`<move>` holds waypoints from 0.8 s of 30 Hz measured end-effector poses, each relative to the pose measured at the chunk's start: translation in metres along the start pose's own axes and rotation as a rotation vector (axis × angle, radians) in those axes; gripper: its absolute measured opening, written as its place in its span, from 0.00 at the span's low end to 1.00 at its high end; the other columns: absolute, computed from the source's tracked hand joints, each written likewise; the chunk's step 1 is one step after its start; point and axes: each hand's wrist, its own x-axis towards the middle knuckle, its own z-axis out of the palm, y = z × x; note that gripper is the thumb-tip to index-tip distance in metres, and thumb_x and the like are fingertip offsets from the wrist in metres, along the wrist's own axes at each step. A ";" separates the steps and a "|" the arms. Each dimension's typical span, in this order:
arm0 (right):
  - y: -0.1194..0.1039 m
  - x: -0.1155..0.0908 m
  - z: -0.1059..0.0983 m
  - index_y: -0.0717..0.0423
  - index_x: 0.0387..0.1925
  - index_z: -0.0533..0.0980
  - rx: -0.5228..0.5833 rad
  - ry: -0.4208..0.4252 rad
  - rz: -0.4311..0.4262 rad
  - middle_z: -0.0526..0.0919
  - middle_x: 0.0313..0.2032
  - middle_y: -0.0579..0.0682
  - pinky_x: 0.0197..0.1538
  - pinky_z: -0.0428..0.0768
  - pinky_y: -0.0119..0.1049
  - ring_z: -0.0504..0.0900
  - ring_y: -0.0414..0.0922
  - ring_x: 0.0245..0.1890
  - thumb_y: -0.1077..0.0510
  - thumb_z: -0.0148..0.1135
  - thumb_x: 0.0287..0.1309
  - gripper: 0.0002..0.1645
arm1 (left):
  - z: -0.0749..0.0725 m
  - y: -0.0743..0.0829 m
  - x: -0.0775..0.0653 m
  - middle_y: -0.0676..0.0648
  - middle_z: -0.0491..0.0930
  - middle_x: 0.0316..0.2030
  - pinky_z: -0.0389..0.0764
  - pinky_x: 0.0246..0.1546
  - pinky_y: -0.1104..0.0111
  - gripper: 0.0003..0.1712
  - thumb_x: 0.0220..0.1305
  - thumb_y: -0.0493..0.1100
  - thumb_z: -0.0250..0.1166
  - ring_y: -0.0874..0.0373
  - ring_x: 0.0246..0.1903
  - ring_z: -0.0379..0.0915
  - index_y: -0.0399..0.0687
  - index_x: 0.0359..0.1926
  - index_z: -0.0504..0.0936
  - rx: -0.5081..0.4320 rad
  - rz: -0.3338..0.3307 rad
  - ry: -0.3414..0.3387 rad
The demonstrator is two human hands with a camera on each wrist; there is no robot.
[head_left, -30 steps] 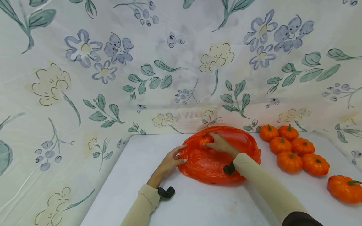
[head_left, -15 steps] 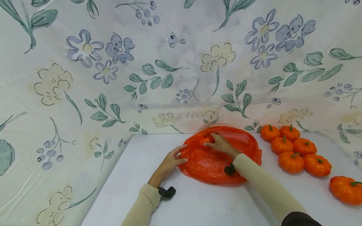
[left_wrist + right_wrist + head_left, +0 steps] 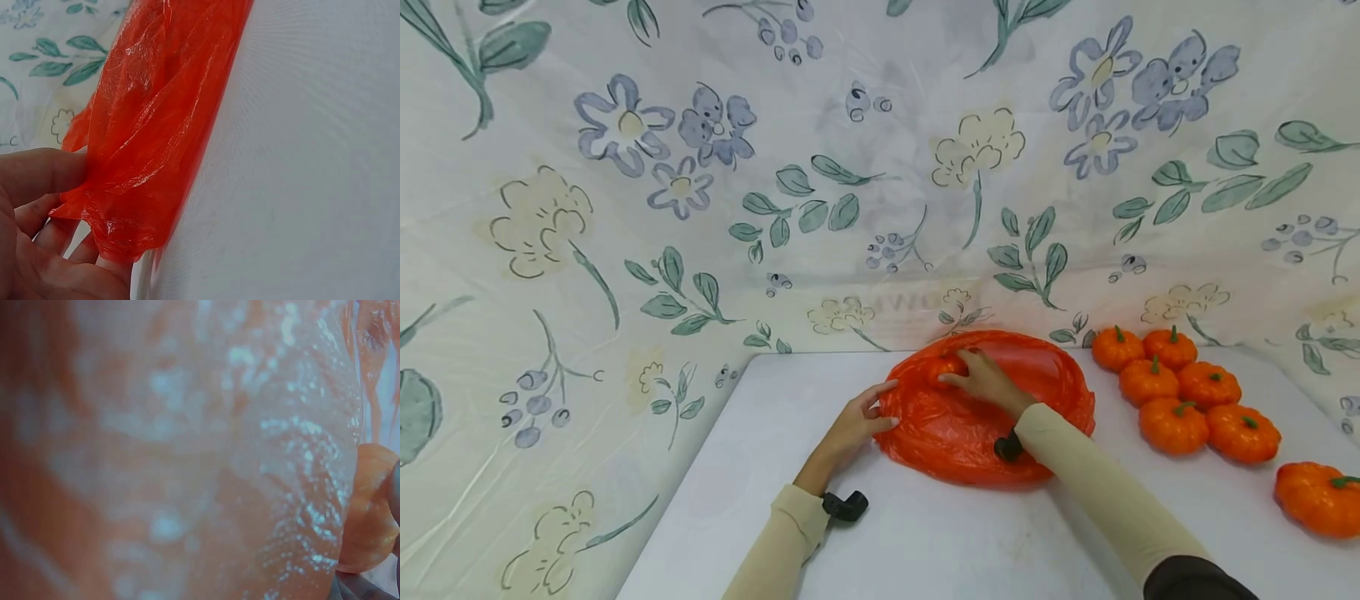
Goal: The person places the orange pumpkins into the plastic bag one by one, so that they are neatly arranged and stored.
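Observation:
A red plastic bag lies spread with its mouth up on the white table. At its left rim my left hand holds the edge; in the left wrist view the thumb pinches the thin film against the fingers. My right hand reaches into the bag and grips a small orange pumpkin near the far left side. In the right wrist view, blurred shiny film fills most of the picture, with the pumpkin between fingertips at the right edge.
Several orange pumpkins with green stems stand grouped at the right of the table. A further pumpkin sits apart, nearer the front right. Behind the table hangs a flower-patterned cloth, close to the bag's far rim.

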 end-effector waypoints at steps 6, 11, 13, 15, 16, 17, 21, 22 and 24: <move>0.002 0.003 -0.001 0.50 0.68 0.68 -0.005 -0.010 -0.014 0.75 0.62 0.52 0.65 0.76 0.54 0.75 0.53 0.58 0.44 0.67 0.60 0.37 | -0.001 -0.001 0.001 0.45 0.59 0.75 0.81 0.58 0.61 0.37 0.64 0.35 0.66 0.48 0.62 0.70 0.56 0.72 0.68 0.001 0.001 0.000; 0.002 0.004 -0.005 0.52 0.66 0.69 -0.011 -0.022 -0.008 0.76 0.59 0.53 0.60 0.81 0.51 0.76 0.53 0.54 0.43 0.68 0.59 0.37 | -0.002 -0.001 0.002 0.46 0.58 0.76 0.79 0.60 0.59 0.37 0.63 0.35 0.66 0.46 0.65 0.67 0.57 0.72 0.68 0.000 -0.008 0.008; 0.001 0.002 -0.008 0.53 0.65 0.70 0.003 -0.029 0.007 0.77 0.57 0.53 0.57 0.83 0.49 0.77 0.53 0.52 0.44 0.68 0.59 0.36 | -0.002 -0.001 0.001 0.47 0.57 0.76 0.79 0.61 0.59 0.37 0.63 0.35 0.66 0.47 0.66 0.66 0.58 0.72 0.68 0.000 -0.016 0.013; 0.000 0.000 -0.011 0.53 0.65 0.69 0.013 -0.033 0.024 0.77 0.57 0.53 0.55 0.84 0.48 0.77 0.53 0.51 0.45 0.69 0.59 0.36 | -0.002 0.000 0.001 0.47 0.57 0.76 0.78 0.62 0.58 0.37 0.63 0.35 0.66 0.46 0.65 0.66 0.58 0.72 0.68 -0.004 -0.019 0.014; 0.000 -0.002 -0.013 0.53 0.66 0.68 0.016 -0.035 0.031 0.77 0.58 0.54 0.56 0.84 0.49 0.77 0.53 0.52 0.45 0.69 0.59 0.37 | -0.002 0.000 0.001 0.47 0.57 0.76 0.78 0.62 0.58 0.37 0.63 0.35 0.67 0.47 0.66 0.66 0.57 0.72 0.68 -0.005 -0.018 0.016; 0.000 -0.003 -0.015 0.53 0.67 0.68 0.014 -0.035 0.032 0.77 0.59 0.54 0.57 0.83 0.50 0.77 0.53 0.53 0.46 0.69 0.59 0.37 | -0.002 0.001 0.000 0.47 0.58 0.76 0.77 0.63 0.57 0.37 0.63 0.36 0.67 0.47 0.67 0.65 0.58 0.72 0.68 -0.001 -0.018 0.020; 0.002 -0.009 -0.024 0.53 0.69 0.67 -0.021 -0.045 -0.003 0.75 0.64 0.55 0.63 0.78 0.53 0.76 0.55 0.61 0.47 0.69 0.60 0.39 | -0.001 0.002 0.000 0.48 0.58 0.76 0.71 0.68 0.52 0.36 0.63 0.38 0.67 0.45 0.72 0.59 0.60 0.71 0.69 0.012 -0.017 0.038; 0.003 -0.011 -0.027 0.53 0.69 0.67 -0.033 -0.049 -0.015 0.75 0.65 0.55 0.64 0.77 0.54 0.75 0.55 0.63 0.47 0.69 0.60 0.39 | -0.001 0.002 0.000 0.49 0.58 0.76 0.69 0.69 0.51 0.36 0.63 0.38 0.67 0.45 0.74 0.56 0.60 0.71 0.69 0.014 -0.015 0.042; 0.003 -0.016 -0.032 0.54 0.68 0.69 -0.054 -0.062 -0.033 0.76 0.65 0.55 0.64 0.77 0.54 0.75 0.55 0.64 0.48 0.69 0.61 0.37 | 0.000 0.001 -0.001 0.48 0.57 0.77 0.66 0.70 0.49 0.36 0.64 0.38 0.67 0.44 0.75 0.53 0.59 0.71 0.69 0.013 -0.011 0.040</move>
